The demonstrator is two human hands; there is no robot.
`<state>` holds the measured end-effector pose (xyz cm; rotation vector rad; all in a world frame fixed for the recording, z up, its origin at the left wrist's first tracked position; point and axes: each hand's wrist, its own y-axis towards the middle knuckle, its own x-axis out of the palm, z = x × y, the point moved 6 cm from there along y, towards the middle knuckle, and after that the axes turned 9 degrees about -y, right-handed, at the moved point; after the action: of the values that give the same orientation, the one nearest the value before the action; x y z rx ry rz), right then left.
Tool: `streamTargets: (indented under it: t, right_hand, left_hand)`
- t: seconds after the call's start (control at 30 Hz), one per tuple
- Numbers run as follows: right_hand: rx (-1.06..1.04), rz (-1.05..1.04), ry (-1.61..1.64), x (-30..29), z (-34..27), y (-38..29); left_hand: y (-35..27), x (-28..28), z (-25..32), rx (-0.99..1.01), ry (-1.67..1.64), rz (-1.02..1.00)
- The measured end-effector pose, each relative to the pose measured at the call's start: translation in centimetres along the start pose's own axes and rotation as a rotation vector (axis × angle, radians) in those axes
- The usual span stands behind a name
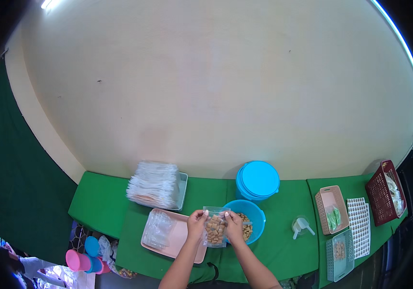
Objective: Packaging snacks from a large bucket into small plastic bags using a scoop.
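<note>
A clear plastic pouch (214, 231) of brown pillow-shaped snack pieces is held upright between my two hands. My left hand (196, 224) grips its upper left edge, and my right hand (233, 225) pinches the upper right edge. Behind my right hand stands a blue bucket (259, 220) holding more of the pieces, with a clear scoop partly visible in it. At left, a pink tray (181, 236) bears a stack of empty clear pouches (157, 230); my left forearm passes over the tray's right side.
Stacked white packets (154, 184) fill a tray at back left. A lidded blue bucket (260, 178) stands near the wall. Rightward are plastic scoops (301, 224), a beige basket (331, 189), a grey basket (343, 269) with a pouch, sticker sheets (360, 227) and a maroon basket (379, 206).
</note>
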<state>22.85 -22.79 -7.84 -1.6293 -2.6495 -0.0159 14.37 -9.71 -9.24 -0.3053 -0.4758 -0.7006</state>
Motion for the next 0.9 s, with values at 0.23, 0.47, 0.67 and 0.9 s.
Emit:
streamTargets:
  t: [0.23, 0.47, 0.67, 0.9]
  right_hand:
    - [-0.006, 0.039, -0.194, -0.7, 1.4, 0.8]
    - [-0.013, 0.03, -0.104, -0.9, 2.0, 0.4]
    - [0.033, -0.054, -0.161, -1.7, 2.4, 0.5]
    - [-0.494, 0.122, -0.588, -0.1, -5.7, -2.9]
  left_hand:
    - [-1.1, 1.9, -1.1, -0.079, 0.242, -0.125]
    - [-0.6, 1.3, -1.4, -0.066, 0.189, -0.015]
    - [-1.1, 0.7, -1.7, -0.085, 0.161, -0.055]
    - [-2.3, -0.3, -0.3, 0.146, 0.313, 0.066]
